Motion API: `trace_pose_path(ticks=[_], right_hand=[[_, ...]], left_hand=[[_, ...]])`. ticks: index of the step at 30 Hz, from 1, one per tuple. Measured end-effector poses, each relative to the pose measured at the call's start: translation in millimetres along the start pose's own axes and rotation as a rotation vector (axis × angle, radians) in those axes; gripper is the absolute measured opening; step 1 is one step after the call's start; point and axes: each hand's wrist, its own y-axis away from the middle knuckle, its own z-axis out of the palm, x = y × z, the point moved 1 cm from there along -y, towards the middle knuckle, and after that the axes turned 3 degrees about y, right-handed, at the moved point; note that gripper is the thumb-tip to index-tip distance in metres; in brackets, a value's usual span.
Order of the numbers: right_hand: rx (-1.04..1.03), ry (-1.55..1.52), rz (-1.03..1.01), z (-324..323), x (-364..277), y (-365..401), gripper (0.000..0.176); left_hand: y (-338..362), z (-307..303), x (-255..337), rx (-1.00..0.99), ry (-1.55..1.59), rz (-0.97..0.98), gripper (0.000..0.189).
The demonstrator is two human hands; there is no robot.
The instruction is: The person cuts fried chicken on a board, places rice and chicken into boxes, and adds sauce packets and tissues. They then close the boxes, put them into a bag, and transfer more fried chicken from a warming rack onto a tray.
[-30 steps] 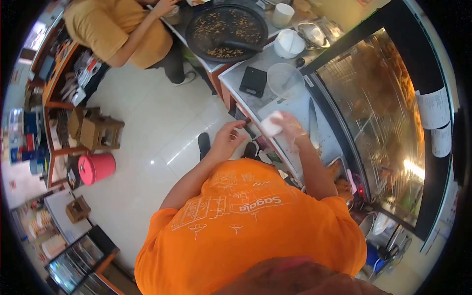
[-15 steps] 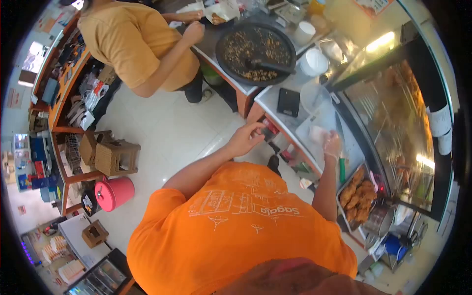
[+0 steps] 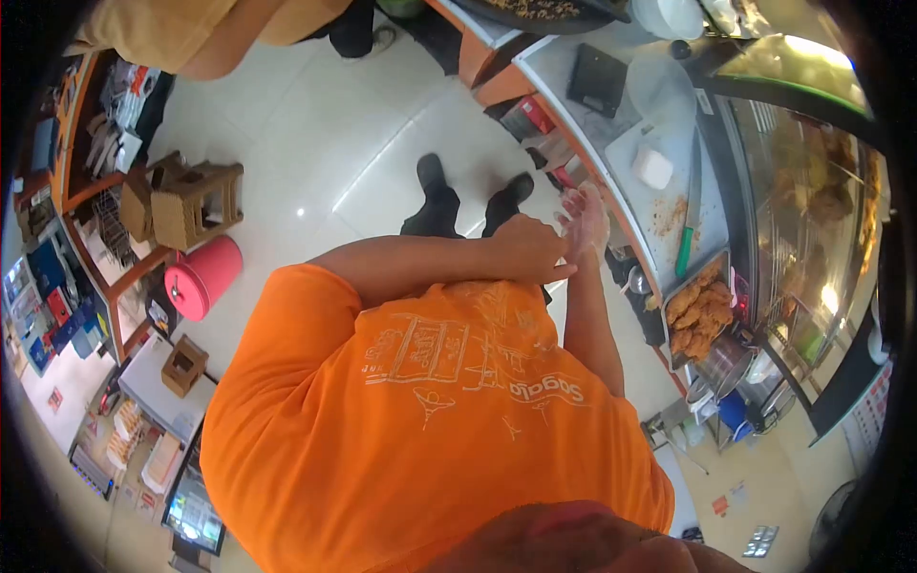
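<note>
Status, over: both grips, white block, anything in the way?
Right grip gloved, open; left grip at its wrist. White block unheld. Knife lies beside it; nothing covers it.

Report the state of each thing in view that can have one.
Right hand: open
Clear glove: on right hand
Left hand: at glove's wrist end, grip unclear
White block: set down, unheld
Knife: lying flat, unheld
Tray: holding fried pieces
Display cabinet: lit inside
Pink bucket: lidded
Black scale: readout unclear

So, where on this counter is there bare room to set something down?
Two small patches: counter between the black scale and the white board; board between knife and glass case. Crowded: the board's middle, with white block and crumbs, and the tray heaped with fried chicken.
</note>
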Motion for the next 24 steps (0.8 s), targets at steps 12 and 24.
trace_pose_path(ticks=[12, 24], right_hand=[[-0.476, 0.075, 0.189, -3.0, 79.3, -86.5, 0.041], [-0.570, 0.684, -0.512, -84.7, 107.2, -201.0, 0.041]], left_hand=[[-56.7, 73.0, -27.3, -0.027, 0.011, -0.107, 0.041], [-92.6, 68.7, -13.0, -0.030, 0.420, -0.141, 0.042]])
